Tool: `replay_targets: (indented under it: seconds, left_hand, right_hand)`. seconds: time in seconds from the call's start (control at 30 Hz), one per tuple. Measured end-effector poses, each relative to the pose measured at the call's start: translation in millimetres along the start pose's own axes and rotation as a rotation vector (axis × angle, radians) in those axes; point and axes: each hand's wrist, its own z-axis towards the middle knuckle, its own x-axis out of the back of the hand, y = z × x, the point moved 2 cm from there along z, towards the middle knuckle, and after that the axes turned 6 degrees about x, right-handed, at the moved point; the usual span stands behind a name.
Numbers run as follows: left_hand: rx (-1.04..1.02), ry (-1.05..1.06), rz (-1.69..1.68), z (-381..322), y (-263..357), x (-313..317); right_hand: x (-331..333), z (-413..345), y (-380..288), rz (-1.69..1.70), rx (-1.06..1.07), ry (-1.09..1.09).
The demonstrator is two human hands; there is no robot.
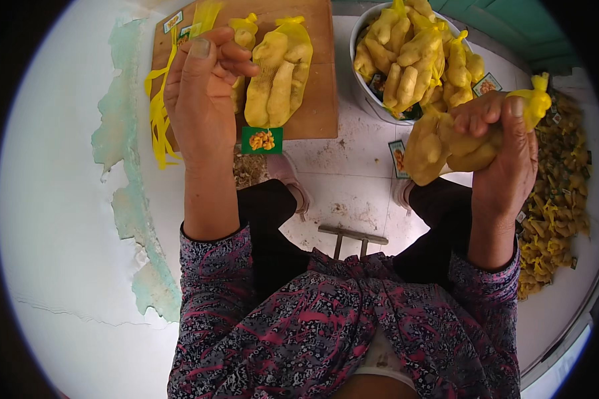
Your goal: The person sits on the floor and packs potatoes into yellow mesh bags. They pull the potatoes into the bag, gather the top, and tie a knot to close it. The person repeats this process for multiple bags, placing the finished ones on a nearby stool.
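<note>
My right hand (504,144) grips a yellow mesh bag of ginger (429,144). The bag's knotted end pokes out above my thumb, and a tag (399,158) with a ginger picture shows just below the bag. My left hand (204,95) is raised over a brown board (322,99), fingers loosely curled and apart, holding nothing. Closest to it, a filled mesh bag of ginger (279,75) lies on the board, with a green picture tag (262,140) at its lower end. Another tied bag (243,30) is partly hidden behind my left fingers.
A round bucket (367,97) heaped with bagged ginger stands front right. Along the right floor spreads a large pile of bagged ginger (554,199). Flat yellow mesh sleeves (159,119) hang over the board's left edge. Peeling wall (125,149) runs along the left.
</note>
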Motion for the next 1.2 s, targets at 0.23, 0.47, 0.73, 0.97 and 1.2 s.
replay_targets:
  seconds: [0.23, 0.47, 0.73, 0.97, 1.2]
  left_hand:
    - [-0.038, 0.02, 0.069, 3.3, 5.2, 10.4]
    - [-0.164, 0.202, 0.114, -51.7, 34.6, 50.7]
    - [-0.327, 0.565, 0.214, -236.4, 111.3, 107.1]
    - [0.513, 1.042, 0.236, -551.1, 10.9, 181.4]
    - [1.145, 0.79, 0.316, -760.1, -193.7, 145.8]
  right_hand:
    - [-21.5, 29.3, 16.1, 0.019, -0.05, -0.035]
    - [-63.7, 18.3, 39.2, 0.158, -0.135, -0.311]
    - [-105.5, -58.6, 60.1, 0.175, -0.306, -0.589]
    - [-90.1, -152.8, 57.3, -0.039, -0.25, -0.55]
    - [-106.7, -187.9, 25.7, -0.033, -0.203, -0.54]
